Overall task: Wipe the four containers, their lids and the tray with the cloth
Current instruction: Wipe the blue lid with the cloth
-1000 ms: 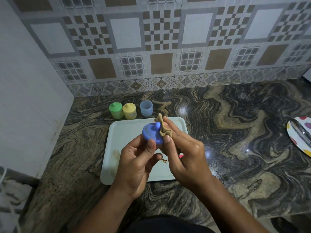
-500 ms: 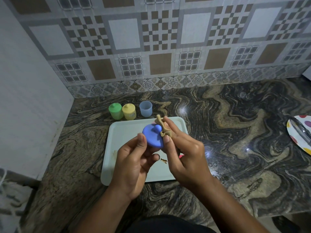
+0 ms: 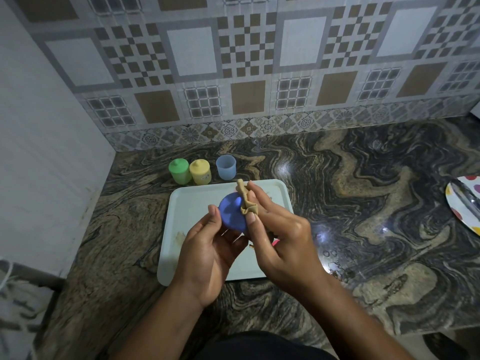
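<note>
Centre of frame, above the pale tray: the left hand is gripping the blue lid, thumb on its left rim, the other fingers hidden behind it. The lid is a round disc, and its broad face is tilting up toward the camera. The right hand is pinching the tan cloth, twisted into a narrow strip, against the lid's right edge. The strip's long axis is running almost vertically in the frame, its free end pointing up toward the wall.

Writing: a faint mark on the side of the yellow container is too blurred to read.

Just beyond the tray's far edge, left of centre, three containers are standing upright in a row on the marbled counter: the green container and the yellow one, touching and both lidded, and the pale blue container, standing open and slightly apart.

Hidden or unclear: the hands are covering much of the tray's right half. A pink sliver is showing beneath the right hand; what it is cannot be told. A spotted plate is being cut off by the right edge of the frame.
</note>
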A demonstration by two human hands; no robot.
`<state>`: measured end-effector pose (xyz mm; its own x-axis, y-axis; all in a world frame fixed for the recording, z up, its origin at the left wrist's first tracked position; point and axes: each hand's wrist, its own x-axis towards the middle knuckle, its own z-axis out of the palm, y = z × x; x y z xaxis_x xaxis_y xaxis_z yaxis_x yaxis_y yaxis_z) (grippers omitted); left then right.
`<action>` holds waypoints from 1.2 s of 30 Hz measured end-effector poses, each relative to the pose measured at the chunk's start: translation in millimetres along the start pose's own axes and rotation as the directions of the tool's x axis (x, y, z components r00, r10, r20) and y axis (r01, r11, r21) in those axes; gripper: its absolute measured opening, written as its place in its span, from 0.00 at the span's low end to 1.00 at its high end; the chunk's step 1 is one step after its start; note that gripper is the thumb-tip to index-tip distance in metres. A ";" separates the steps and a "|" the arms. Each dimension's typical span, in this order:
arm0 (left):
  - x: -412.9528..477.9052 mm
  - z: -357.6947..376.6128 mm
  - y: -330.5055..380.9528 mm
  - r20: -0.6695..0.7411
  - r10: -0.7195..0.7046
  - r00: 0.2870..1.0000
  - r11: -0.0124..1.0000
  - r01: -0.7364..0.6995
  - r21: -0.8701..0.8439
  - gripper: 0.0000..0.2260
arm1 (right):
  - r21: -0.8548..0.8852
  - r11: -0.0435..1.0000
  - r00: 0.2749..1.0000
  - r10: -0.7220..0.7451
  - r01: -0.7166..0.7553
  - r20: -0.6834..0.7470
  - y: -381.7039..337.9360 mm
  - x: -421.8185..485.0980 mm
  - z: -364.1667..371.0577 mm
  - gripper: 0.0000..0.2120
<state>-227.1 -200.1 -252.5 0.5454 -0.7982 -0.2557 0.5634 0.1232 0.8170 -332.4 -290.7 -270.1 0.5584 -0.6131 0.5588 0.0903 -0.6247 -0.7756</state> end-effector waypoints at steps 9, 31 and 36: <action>-6.1 -3.6 -1.4 0.100 0.035 0.994 0.998 -0.039 0.039 0.18 | -0.008 1.000 1.000 -0.014 0.014 -0.008 5.3 3.8 -2.1 0.15; -9.4 -1.7 5.8 0.107 0.103 0.989 0.993 -0.108 0.044 0.16 | 0.004 1.000 1.000 -0.003 0.003 -0.020 1.2 3.9 -5.0 0.13; -6.8 -1.3 6.6 0.004 0.020 1.000 0.999 -0.020 -0.028 0.13 | 0.031 1.000 1.000 0.001 0.000 -0.008 -2.9 6.4 -5.4 0.13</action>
<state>-226.3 -193.1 -246.1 0.5543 -0.7978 -0.2371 0.5692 0.1556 0.8073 -333.5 -295.4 -262.6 0.5521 -0.6173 0.5605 0.1159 -0.6089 -0.7848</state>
